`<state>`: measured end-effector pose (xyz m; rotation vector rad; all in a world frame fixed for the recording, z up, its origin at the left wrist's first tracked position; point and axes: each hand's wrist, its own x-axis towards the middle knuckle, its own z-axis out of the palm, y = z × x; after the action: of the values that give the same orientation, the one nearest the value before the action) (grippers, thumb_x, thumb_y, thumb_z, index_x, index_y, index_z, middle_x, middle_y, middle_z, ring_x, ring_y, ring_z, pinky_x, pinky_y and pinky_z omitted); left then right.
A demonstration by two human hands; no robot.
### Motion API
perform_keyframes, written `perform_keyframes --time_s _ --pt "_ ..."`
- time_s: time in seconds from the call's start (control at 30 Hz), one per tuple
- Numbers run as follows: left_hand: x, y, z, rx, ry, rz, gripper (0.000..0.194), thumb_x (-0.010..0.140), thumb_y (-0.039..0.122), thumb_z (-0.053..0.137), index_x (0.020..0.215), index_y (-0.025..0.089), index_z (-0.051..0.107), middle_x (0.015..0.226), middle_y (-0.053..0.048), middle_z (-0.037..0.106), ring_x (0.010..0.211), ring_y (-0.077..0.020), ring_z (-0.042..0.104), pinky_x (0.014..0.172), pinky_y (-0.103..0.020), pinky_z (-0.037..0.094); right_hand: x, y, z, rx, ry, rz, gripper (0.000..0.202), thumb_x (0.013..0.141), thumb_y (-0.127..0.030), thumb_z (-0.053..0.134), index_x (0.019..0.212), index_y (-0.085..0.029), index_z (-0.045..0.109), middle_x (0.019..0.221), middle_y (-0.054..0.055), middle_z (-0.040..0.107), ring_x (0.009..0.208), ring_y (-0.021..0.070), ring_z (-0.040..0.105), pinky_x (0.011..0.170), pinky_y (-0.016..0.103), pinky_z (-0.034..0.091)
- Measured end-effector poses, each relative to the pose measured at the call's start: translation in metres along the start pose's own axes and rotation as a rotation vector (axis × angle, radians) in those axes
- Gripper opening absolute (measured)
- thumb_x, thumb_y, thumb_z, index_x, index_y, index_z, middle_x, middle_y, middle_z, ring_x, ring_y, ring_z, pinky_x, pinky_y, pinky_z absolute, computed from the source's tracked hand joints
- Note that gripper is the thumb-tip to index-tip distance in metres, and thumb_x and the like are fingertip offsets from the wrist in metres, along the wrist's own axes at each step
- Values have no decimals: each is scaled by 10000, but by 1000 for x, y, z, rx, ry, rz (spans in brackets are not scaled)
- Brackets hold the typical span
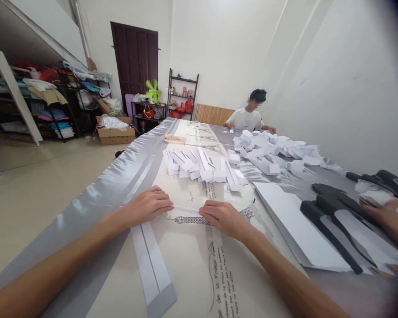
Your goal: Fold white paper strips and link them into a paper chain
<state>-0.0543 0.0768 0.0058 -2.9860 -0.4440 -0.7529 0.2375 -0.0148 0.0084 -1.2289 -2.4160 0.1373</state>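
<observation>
Between my two hands a narrow white paper strip (186, 210) lies across the printed table cover (192, 247). Its left end is under the closed fingers of my left hand (149, 206), and its right end is pinched by my right hand (223, 216). Near my left wrist, a long folded white paper piece (154, 269) with a dark slit down its length lies on the cover. Beyond my hands sits a heap of folded white paper pieces (202, 165). A stack of flat white sheets (292, 227) is to the right of my right hand.
A larger pile of white folded papers (275, 150) covers the far right of the table. Behind it sits a person in a white shirt (247, 119). Another person's hand (389, 221) is at the right edge, beside black-and-white pieces (338, 221). A wooden object (175, 139) lies farther back.
</observation>
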Motion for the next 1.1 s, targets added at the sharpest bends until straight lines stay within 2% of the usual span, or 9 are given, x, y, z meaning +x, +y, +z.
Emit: perform_keyframes --time_s 0.17,0.3,0.43,0.57,0.73,0.87,0.97,1.03,1.1 --pt "-4 -12 -4 -40 -36 -32 376 1068 343 436 852 207 713 779 -2 720 727 -143 638 833 -299 442 -1 7 -6 42 -13 29 258 1043 -269 481 899 -203 684 861 26 665 687 140 595 616 270 436" --pt "-8 -18 -8 -20 -20 -60 361 1064 349 442 897 208 730 837 -12 739 766 -149 656 838 -299 441 -2 15 -8 26 23 2 347 1063 -265 423 821 -191 660 776 23 626 638 136 557 595 270 417" --pt "-5 -8 -6 21 -63 -60 339 1070 334 424 958 198 714 891 -23 735 793 -158 646 841 -303 427 -1 9 -3 -23 35 -35 414 1073 -262 379 752 -189 630 720 16 587 577 128 498 550 271 375" --pt "0 -1 -8 -41 -108 -61 391 1078 296 398 829 193 681 747 4 691 699 -140 625 810 -287 426 -2 5 0 -8 21 -46 344 1068 -271 404 868 -198 674 798 21 631 627 125 552 584 261 421" --pt "-3 -9 -12 -78 -111 -85 384 1070 307 426 796 195 670 740 14 692 668 -129 619 797 -281 436 -4 13 0 66 74 -28 225 1041 -301 493 1023 -209 698 926 48 677 685 136 593 620 272 467" --pt "-6 -9 -7 43 -44 -57 295 1059 329 452 1016 203 715 916 -26 736 810 -162 667 846 -312 457 -2 11 1 169 126 4 260 1038 -319 494 961 -204 714 862 54 677 691 154 601 614 284 477" --pt "-3 -2 -3 149 55 -16 301 1042 363 492 1244 214 657 1082 -69 726 946 -199 674 871 -334 482 1 3 1 328 130 96 245 1017 -340 536 923 -214 724 792 36 686 708 165 644 647 289 516" --pt "-1 1 -2 191 89 18 307 1046 341 489 1293 221 626 1074 -67 730 929 -195 679 849 -329 498 3 -1 0 453 112 157 203 996 -357 573 1021 -226 727 768 18 701 678 163 667 678 301 549" --pt "-1 3 -2 216 110 41 291 1055 315 470 1277 215 629 1038 -59 743 892 -188 689 822 -319 509 3 -2 0 525 98 191 260 979 -369 598 1187 -247 694 830 18 727 646 155 675 672 308 568"
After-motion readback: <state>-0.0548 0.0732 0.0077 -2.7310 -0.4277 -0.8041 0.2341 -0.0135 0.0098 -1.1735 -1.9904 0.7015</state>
